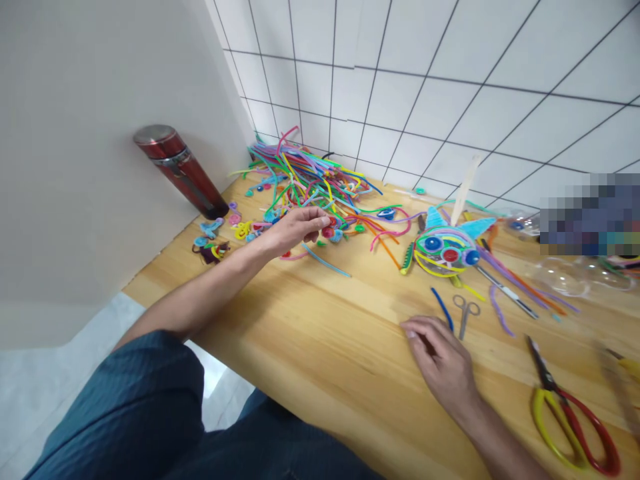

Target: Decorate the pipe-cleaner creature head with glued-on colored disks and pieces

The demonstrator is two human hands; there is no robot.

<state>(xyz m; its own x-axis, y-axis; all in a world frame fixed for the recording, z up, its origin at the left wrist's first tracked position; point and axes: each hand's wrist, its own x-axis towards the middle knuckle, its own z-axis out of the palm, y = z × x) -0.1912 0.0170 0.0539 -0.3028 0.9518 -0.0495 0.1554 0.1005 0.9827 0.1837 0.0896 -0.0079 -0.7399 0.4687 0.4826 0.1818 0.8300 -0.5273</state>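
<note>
A: Desk (310, 320)?
B: Pipe-cleaner pile (313, 173) far L, red flask (187, 177) L of it.
A: Hands?
B: L hand (303, 225) over pile's near side, R hand (443, 360) nearer, fingers of both bent; can't tell open/shut.
A: Rest?
B: Big scissors (555, 400) near R, face craft (450, 255) farther, small scissors (466, 313) btwn craft & R hand, red bits (329, 230) at L fingers, grip unclear.

The wooden table (310, 333) bears pipe cleaners (320, 175), scissors (549, 383) and a flask (186, 175)
</note>
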